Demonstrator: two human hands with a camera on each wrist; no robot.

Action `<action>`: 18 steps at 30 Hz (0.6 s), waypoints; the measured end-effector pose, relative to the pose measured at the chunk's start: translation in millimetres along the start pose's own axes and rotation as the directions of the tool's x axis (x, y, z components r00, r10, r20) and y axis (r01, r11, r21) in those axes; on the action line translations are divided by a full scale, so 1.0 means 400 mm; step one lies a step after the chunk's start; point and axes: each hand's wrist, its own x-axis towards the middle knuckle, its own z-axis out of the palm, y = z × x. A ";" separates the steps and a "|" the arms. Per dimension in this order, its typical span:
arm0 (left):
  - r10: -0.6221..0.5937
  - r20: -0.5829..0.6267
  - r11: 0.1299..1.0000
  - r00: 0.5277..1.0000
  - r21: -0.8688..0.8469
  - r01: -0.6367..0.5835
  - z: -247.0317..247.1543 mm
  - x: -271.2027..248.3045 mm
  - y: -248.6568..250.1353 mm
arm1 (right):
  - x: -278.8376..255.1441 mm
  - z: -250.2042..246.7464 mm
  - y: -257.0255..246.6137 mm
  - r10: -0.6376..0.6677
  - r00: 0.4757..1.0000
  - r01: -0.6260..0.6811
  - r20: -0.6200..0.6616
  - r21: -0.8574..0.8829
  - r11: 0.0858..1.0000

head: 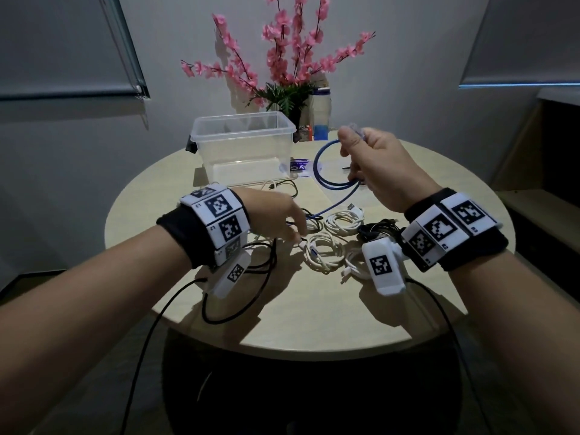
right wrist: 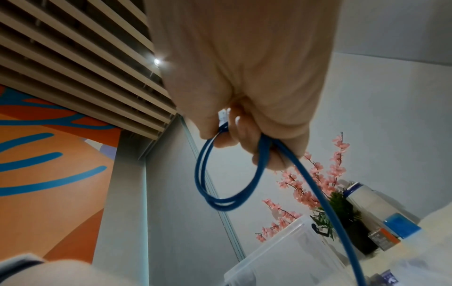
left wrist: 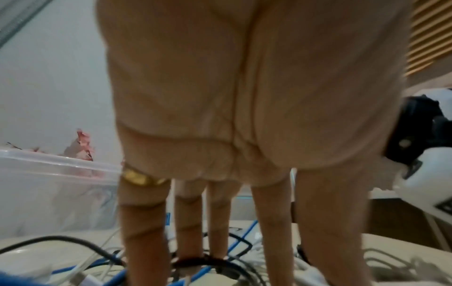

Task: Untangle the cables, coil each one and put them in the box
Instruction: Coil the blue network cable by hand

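Nearest me, white cables (head: 326, 252) lie in loose rings on the surface (head: 314, 315), tangled with black ones, so most of the job is left, I judge. My left hand (head: 279, 215) reaches down with straight fingers among those strands, gripping nothing I can see. Farther out, my right hand (head: 376, 164) curls round two loops of the blue network cable (head: 329, 180), its tail trailing into the pile. The clear plastic box (head: 244, 146) behind holds no cables. No writing is legible.
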 end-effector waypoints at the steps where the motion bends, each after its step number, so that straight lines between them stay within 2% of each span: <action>1: -0.021 0.082 0.999 0.996 0.043 0.018 0.013 0.006 0.000 | 0.001 -0.002 -0.001 -0.008 1.000 0.008 -0.015 -0.001 1.000; 3: -0.065 0.181 0.990 0.981 0.139 0.040 0.031 0.020 -0.001 | 0.004 -0.009 -0.002 -0.018 0.999 0.016 -0.045 -0.032 0.999; 5: -0.114 0.211 0.972 0.971 0.225 0.065 0.036 0.027 -0.005 | 0.005 -0.018 -0.002 -0.024 0.998 0.019 -0.062 -0.085 0.996; 8: -0.188 0.206 0.952 0.960 0.278 0.127 0.035 0.039 -0.009 | 0.004 -0.030 -0.004 -0.035 0.997 0.026 -0.068 -0.125 0.992; 12: -0.239 0.158 0.955 0.958 0.217 0.202 0.018 0.040 -0.002 | -0.001 -0.031 -0.004 -0.028 0.996 0.019 -0.089 -0.102 0.995; 13: -0.219 0.109 0.965 0.970 0.170 0.199 0.010 0.036 0.004 | -0.002 -0.030 -0.004 -0.018 0.996 0.010 -0.089 -0.089 0.996; 15: -0.146 -0.092 0.989 0.985 0.002 0.147 -0.007 0.036 0.013 | -0.005 -0.026 -0.007 -0.009 0.997 0.005 -0.076 -0.057 0.998; 17: -0.067 -0.289 0.987 0.955 -0.162 0.020 -0.016 0.045 0.024 | -0.006 -0.023 -0.013 -0.016 0.998 0.016 -0.062 0.002 1.000; 18: -0.018 -0.317 0.979 0.948 -0.197 -0.047 -0.019 0.051 0.031 | -0.006 -0.022 -0.018 -0.028 0.998 0.030 -0.058 0.042 0.999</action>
